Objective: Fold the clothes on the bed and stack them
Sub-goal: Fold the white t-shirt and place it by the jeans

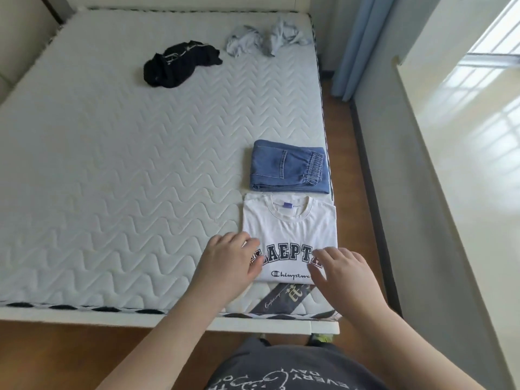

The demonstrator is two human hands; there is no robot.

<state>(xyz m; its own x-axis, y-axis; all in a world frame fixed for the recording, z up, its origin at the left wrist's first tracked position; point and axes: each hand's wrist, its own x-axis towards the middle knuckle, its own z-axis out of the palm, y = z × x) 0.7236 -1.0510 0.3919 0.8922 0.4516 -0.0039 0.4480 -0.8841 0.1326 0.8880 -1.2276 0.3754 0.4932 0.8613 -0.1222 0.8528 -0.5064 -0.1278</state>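
Resting near the mattress's 5 o'clock corner, the folded white t-shirt [291, 235] lies flat and square, collar toward 12 o'clock, with a purple neck label and dark block lettering across the chest above a smaller script line. We have both hands on its near half. Our left hand [229, 263] lies palm down over the shirt's 8 o'clock corner, fingers straight and close together, their tips covering the first letters of the print. Our right hand [344, 273] lies palm down at the 4 o'clock corner, fingers relaxed and slightly spread, thumb pointing in toward the lettering; neither hand grips the cloth. Both forearms reach in from 6 o'clock.

Just beyond the shirt at 12 o'clock, folded blue jeans [289, 168] sit in a neat rectangle, a back pocket facing up and the gathered waistband toward 3 o'clock; their near edge is just beside the shirt's collar edge. Well apart, toward the far end of the white quilted mattress [126, 164], 2 unfolded garments lie crumpled: a black garment [178, 64] at about 11 o'clock and a pale grey-blue garment [267, 38] at about 12 o'clock. A dark mattress label [284, 298] shows at 6 o'clock of the shirt. A blue curtain [357, 46] hangs at 2 o'clock beside the bed.
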